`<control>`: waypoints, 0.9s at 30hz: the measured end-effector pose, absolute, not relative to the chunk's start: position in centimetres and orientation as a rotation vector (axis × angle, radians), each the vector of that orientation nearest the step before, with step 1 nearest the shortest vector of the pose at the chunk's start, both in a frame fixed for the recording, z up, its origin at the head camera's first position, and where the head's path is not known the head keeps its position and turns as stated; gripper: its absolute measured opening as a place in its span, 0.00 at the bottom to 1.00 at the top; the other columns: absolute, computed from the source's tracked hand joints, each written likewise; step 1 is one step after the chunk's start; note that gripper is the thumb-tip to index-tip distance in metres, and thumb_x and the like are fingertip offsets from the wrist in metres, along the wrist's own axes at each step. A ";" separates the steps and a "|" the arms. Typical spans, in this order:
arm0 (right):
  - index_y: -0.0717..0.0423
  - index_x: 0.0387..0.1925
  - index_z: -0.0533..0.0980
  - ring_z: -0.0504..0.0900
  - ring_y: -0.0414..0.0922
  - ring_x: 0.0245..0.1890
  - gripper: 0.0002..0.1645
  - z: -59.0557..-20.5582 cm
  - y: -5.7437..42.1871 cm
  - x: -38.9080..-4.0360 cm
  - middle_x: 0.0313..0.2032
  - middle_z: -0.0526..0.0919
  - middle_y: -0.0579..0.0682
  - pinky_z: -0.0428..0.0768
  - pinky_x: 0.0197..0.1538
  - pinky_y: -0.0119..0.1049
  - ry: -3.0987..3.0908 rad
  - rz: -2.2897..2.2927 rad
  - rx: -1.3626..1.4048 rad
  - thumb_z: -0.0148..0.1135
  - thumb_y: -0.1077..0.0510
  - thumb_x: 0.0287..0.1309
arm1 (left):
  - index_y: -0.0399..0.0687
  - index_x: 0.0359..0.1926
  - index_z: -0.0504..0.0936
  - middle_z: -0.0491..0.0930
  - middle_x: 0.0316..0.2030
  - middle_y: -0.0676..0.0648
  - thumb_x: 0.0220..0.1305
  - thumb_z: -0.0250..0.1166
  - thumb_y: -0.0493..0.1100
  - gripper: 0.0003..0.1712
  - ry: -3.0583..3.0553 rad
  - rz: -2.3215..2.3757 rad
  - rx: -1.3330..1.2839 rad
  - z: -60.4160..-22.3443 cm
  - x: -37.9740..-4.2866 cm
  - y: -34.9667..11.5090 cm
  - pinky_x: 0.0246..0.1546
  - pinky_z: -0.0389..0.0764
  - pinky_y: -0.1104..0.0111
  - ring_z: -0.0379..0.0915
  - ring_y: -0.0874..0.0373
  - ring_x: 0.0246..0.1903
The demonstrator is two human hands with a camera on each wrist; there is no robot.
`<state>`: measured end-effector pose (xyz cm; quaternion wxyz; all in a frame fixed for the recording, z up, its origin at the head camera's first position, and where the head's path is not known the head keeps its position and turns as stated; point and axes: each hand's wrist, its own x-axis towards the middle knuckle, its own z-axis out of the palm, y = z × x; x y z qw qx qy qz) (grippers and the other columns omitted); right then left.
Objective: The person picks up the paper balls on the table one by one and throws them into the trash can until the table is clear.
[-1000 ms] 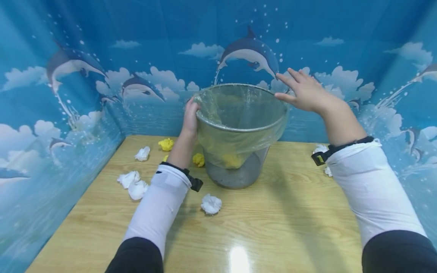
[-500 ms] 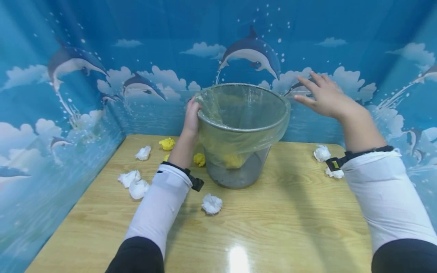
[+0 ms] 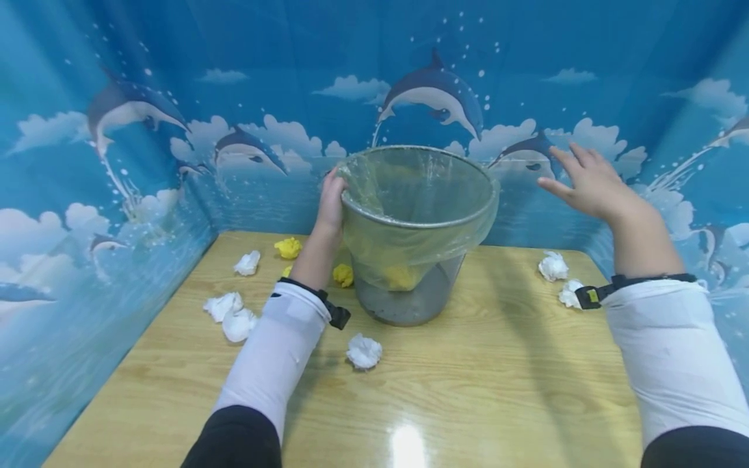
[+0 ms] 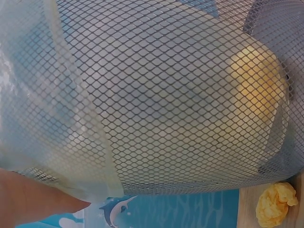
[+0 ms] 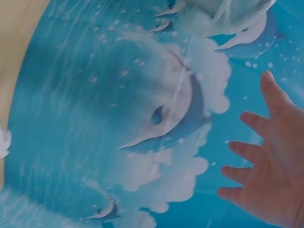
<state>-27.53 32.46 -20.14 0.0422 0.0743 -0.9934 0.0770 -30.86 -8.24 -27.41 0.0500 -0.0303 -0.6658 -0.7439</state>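
A grey mesh wastebasket (image 3: 404,309) stands on the table, lined with a thin pale yellow-green plastic bag (image 3: 430,244) folded out over its rim. My left hand (image 3: 330,205) grips the rim at the left side, over the bag; in the left wrist view its fingers (image 4: 38,199) lie against the bag's edge. Something yellow (image 4: 256,80) shows through the mesh low in the basket. To the right of the basket my right hand (image 3: 593,182) is raised in the air with fingers spread, touching nothing. The right wrist view shows that hand (image 5: 275,161) apart from the bagged rim.
White crumpled paper balls lie on the wooden table (image 3: 468,390): one in front of the basket (image 3: 364,351), several at left, two at right (image 3: 552,266). Yellow balls (image 3: 288,247) lie behind my left forearm. A blue dolphin-print curtain (image 3: 263,78) encloses the back and sides.
My right hand has moved away from the basket's rim to the right and slightly down, fingers still spread. The left hand keeps its hold, and the basket stays in place.
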 end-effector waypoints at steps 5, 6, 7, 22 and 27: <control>0.53 0.76 0.33 0.26 0.72 0.70 0.52 -21.8 34.3 -27.6 0.73 0.26 0.69 0.34 0.63 0.74 -3.047 0.250 0.179 0.33 0.27 0.66 | 0.55 0.76 0.49 0.43 0.76 0.51 0.63 0.42 0.43 0.39 -2.026 -2.254 -0.100 -27.5 -30.9 -8.2 0.54 0.58 0.62 0.42 0.53 0.74; 0.53 0.76 0.33 0.26 0.73 0.70 0.53 -22.2 34.6 -27.6 0.72 0.26 0.70 0.34 0.63 0.75 -3.051 0.261 0.169 0.33 0.27 0.66 | 0.54 0.76 0.49 0.43 0.76 0.51 0.63 0.42 0.43 0.39 -2.025 -2.253 -0.100 -27.5 -30.9 -8.2 0.54 0.58 0.62 0.42 0.53 0.74; 0.53 0.76 0.33 0.26 0.73 0.69 0.53 -22.5 34.9 -27.6 0.72 0.26 0.70 0.34 0.63 0.75 -3.053 0.272 0.160 0.34 0.27 0.66 | 0.55 0.76 0.49 0.43 0.76 0.51 0.63 0.42 0.43 0.39 -2.028 -2.251 -0.096 -27.5 -30.9 -8.2 0.54 0.58 0.62 0.41 0.53 0.74; 0.57 0.76 0.33 0.30 0.78 0.67 0.58 -27.9 38.5 -26.8 0.70 0.31 0.78 0.37 0.61 0.76 -3.104 0.317 0.090 0.41 0.26 0.64 | 0.59 0.76 0.49 0.40 0.77 0.55 0.64 0.43 0.44 0.38 -2.066 -2.252 -0.047 -27.1 -30.9 -8.0 0.58 0.58 0.61 0.34 0.56 0.76; 0.62 0.75 0.34 0.32 0.80 0.65 0.59 -30.0 39.3 -26.5 0.68 0.32 0.80 0.39 0.61 0.77 -3.149 0.305 0.068 0.42 0.26 0.63 | 0.58 0.76 0.49 0.40 0.77 0.55 0.64 0.44 0.43 0.38 -2.062 -2.259 -0.044 -27.3 -31.0 -8.1 0.57 0.58 0.61 0.33 0.56 0.76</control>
